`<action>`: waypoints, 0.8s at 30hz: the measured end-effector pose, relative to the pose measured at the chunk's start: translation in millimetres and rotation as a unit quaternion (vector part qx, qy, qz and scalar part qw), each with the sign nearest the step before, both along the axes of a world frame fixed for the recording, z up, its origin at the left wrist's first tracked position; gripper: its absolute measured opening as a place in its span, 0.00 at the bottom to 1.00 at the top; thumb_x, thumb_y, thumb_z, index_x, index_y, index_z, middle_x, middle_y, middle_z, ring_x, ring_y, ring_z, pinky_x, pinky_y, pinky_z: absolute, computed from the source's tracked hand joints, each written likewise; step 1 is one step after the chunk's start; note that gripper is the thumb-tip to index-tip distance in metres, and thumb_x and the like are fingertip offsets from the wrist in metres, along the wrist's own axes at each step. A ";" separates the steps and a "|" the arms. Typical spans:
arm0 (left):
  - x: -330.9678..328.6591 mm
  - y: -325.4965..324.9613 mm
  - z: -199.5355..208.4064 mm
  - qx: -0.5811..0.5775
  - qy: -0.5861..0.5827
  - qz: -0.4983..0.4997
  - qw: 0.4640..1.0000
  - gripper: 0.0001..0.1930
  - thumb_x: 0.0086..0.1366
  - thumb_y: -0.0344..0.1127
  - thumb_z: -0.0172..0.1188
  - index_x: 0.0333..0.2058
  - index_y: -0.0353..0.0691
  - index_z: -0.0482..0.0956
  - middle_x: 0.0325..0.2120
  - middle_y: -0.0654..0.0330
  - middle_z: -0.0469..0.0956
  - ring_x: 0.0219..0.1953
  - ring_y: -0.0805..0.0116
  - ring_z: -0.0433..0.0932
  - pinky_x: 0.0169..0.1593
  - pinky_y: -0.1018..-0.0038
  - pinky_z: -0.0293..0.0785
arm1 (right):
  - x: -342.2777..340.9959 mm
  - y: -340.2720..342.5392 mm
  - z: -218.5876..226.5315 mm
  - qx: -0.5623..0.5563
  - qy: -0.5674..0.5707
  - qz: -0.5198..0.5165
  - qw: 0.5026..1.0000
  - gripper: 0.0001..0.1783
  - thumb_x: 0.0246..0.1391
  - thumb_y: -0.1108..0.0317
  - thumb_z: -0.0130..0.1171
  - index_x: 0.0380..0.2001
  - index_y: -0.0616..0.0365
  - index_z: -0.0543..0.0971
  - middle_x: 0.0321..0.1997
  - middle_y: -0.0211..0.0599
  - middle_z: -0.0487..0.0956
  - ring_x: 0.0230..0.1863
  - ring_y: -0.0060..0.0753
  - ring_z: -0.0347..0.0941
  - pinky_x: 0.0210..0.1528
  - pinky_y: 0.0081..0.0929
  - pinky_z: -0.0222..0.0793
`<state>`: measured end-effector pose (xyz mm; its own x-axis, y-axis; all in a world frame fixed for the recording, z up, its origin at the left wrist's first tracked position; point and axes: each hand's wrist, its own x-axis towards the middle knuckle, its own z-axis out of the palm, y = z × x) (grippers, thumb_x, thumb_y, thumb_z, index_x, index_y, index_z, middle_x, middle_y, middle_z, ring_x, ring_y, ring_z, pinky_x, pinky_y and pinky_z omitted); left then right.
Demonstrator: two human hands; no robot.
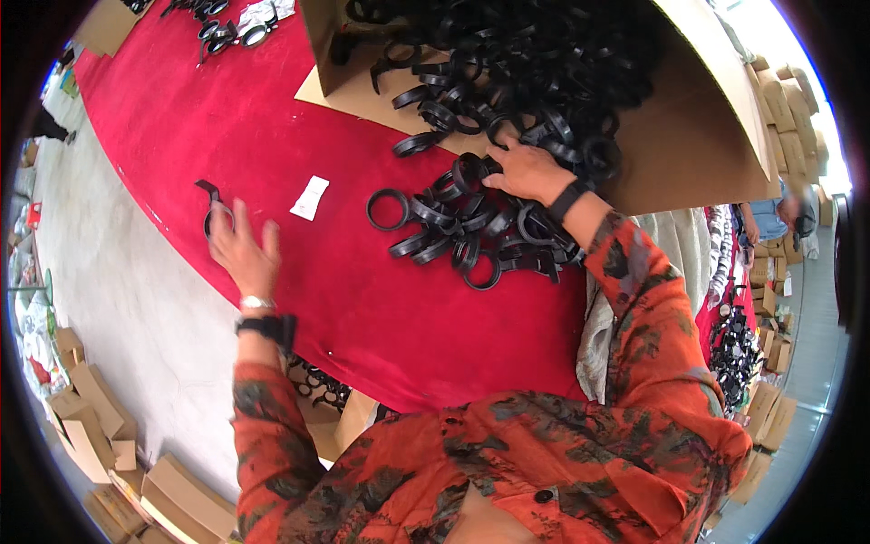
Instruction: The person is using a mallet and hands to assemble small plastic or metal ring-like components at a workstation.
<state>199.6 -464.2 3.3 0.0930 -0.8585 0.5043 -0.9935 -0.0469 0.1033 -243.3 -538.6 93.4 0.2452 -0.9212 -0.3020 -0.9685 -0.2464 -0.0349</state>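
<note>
My left hand (245, 254) is over the left part of the red cloth, slightly blurred, its thumb held away from the other fingers. Partly hidden behind its fingertips is a black plastic ring with a tab (208, 189); no grip on it shows. My right hand (530, 172) reaches into a heap of black rings (435, 213) in front of the open carton. Its thumb and fingers bend around the edge of one black ring (468, 170), whose far side is among the others. Both wrists wear dark bands.
An open cardboard box (689, 145) lies on its side, spilling many black rings. A white paper slip (310, 198) rests on the red cloth (362, 299). Farther left are more rings (217, 36). Below the table edge stands another carton (358, 417) beside black parts.
</note>
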 end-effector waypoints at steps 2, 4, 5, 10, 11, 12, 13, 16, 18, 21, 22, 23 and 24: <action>46.3 -29.6 -11.2 0.042 0.009 0.143 0.989 0.35 0.59 0.59 0.59 0.61 0.47 0.67 0.65 0.47 0.57 0.67 0.47 0.56 0.61 0.46 0.58 | 10.0 0.8 13.8 -0.040 -0.022 0.026 0.999 0.27 0.51 0.50 0.60 0.50 0.54 0.77 0.55 0.54 0.72 0.54 0.56 0.72 0.54 0.46 0.69; 109.7 -25.3 -40.6 0.180 0.164 0.270 0.931 0.38 0.58 0.66 0.56 0.62 0.51 0.67 0.63 0.49 0.62 0.65 0.49 0.60 0.60 0.45 0.59 | 45.0 -15.6 43.6 -0.032 -0.005 0.113 0.993 0.21 0.52 0.54 0.60 0.44 0.55 0.79 0.43 0.51 0.79 0.45 0.53 0.77 0.46 0.46 0.74; 92.2 -31.9 -40.9 0.171 0.149 0.255 0.940 0.38 0.58 0.64 0.56 0.62 0.48 0.67 0.60 0.47 0.66 0.63 0.48 0.63 0.60 0.45 0.60 | 40.4 -25.4 46.5 -0.124 -0.051 0.127 0.983 0.16 0.54 0.55 0.57 0.41 0.53 0.77 0.35 0.46 0.79 0.39 0.53 0.76 0.40 0.47 0.73; 37.7 -3.3 -73.9 0.059 0.102 0.092 0.989 0.36 0.58 0.51 0.62 0.61 0.42 0.66 0.60 0.45 0.63 0.62 0.46 0.62 0.62 0.43 0.54 | 51.9 -142.2 5.5 -0.223 -0.108 0.085 0.965 0.24 0.57 0.50 0.55 0.52 0.48 0.76 0.49 0.46 0.76 0.52 0.52 0.72 0.52 0.46 0.69; 23.7 2.3 -71.9 0.072 0.130 0.054 0.987 0.34 0.58 0.50 0.61 0.61 0.43 0.66 0.60 0.45 0.63 0.64 0.46 0.60 0.63 0.43 0.52 | 54.0 -165.8 -11.2 -0.218 -0.107 0.056 0.969 0.28 0.55 0.46 0.57 0.56 0.46 0.75 0.53 0.45 0.75 0.57 0.52 0.70 0.56 0.46 0.66; 4.3 13.8 -67.5 0.099 0.090 0.031 0.991 0.33 0.59 0.49 0.61 0.61 0.43 0.67 0.60 0.47 0.63 0.64 0.47 0.60 0.64 0.43 0.51 | 61.0 -178.5 -19.6 -0.215 -0.113 0.058 0.968 0.28 0.55 0.46 0.57 0.56 0.46 0.75 0.53 0.45 0.75 0.57 0.52 0.70 0.56 0.46 0.66; -9.2 18.9 -61.4 0.126 0.051 0.004 0.991 0.32 0.59 0.48 0.61 0.60 0.44 0.67 0.60 0.48 0.63 0.64 0.47 0.59 0.64 0.43 0.51 | 65.7 -187.0 -24.9 -0.186 -0.069 -0.017 0.980 0.33 0.50 0.43 0.59 0.58 0.43 0.72 0.57 0.44 0.73 0.61 0.54 0.65 0.60 0.47 0.63; -19.3 11.3 -46.7 0.139 0.021 0.001 0.990 0.30 0.59 0.47 0.60 0.59 0.44 0.68 0.60 0.49 0.64 0.64 0.49 0.59 0.64 0.44 0.51 | 55.6 -200.6 -41.2 -0.154 0.008 -0.094 0.984 0.42 0.43 0.39 0.63 0.62 0.38 0.69 0.63 0.44 0.69 0.67 0.58 0.57 0.65 0.48 0.57; -14.1 10.9 -42.7 0.144 0.017 0.015 0.989 0.29 0.59 0.48 0.60 0.58 0.45 0.69 0.59 0.50 0.65 0.63 0.50 0.60 0.63 0.46 0.52 | 50.9 -198.9 -48.0 -0.094 0.036 -0.061 0.993 0.40 0.43 0.42 0.62 0.63 0.33 0.68 0.65 0.48 0.66 0.68 0.62 0.55 0.66 0.49 0.58; 2.7 19.8 -56.6 0.146 0.004 0.027 0.989 0.30 0.61 0.50 0.58 0.59 0.45 0.68 0.60 0.51 0.65 0.64 0.51 0.61 0.64 0.46 0.52 | 48.2 -178.6 -79.1 -0.036 0.064 -0.079 0.994 0.32 0.49 0.48 0.56 0.61 0.35 0.70 0.63 0.54 0.68 0.67 0.59 0.57 0.60 0.57 0.64; 1.0 21.1 -57.4 0.154 -0.002 0.034 0.987 0.30 0.61 0.51 0.57 0.60 0.45 0.68 0.60 0.51 0.64 0.64 0.51 0.60 0.64 0.46 0.53 | 45.4 -163.3 -76.1 0.016 0.037 -0.078 0.996 0.29 0.52 0.49 0.53 0.59 0.37 0.73 0.64 0.54 0.67 0.68 0.59 0.55 0.60 0.61 0.63; -1.3 19.0 -58.2 0.163 -0.009 0.042 0.986 0.30 0.61 0.52 0.57 0.60 0.45 0.68 0.61 0.51 0.64 0.64 0.51 0.60 0.64 0.46 0.53 | 41.9 -141.3 -74.2 0.039 0.136 -0.014 0.990 0.25 0.53 0.51 0.51 0.53 0.44 0.79 0.59 0.55 0.72 0.64 0.57 0.62 0.60 0.57 0.64; -3.4 19.1 -58.2 0.165 -0.011 0.035 0.986 0.30 0.61 0.52 0.57 0.60 0.45 0.68 0.61 0.51 0.64 0.64 0.51 0.60 0.64 0.46 0.53 | 32.6 -126.1 -70.7 0.066 0.092 0.004 0.994 0.24 0.53 0.51 0.51 0.49 0.47 0.80 0.55 0.55 0.74 0.61 0.57 0.66 0.60 0.53 0.65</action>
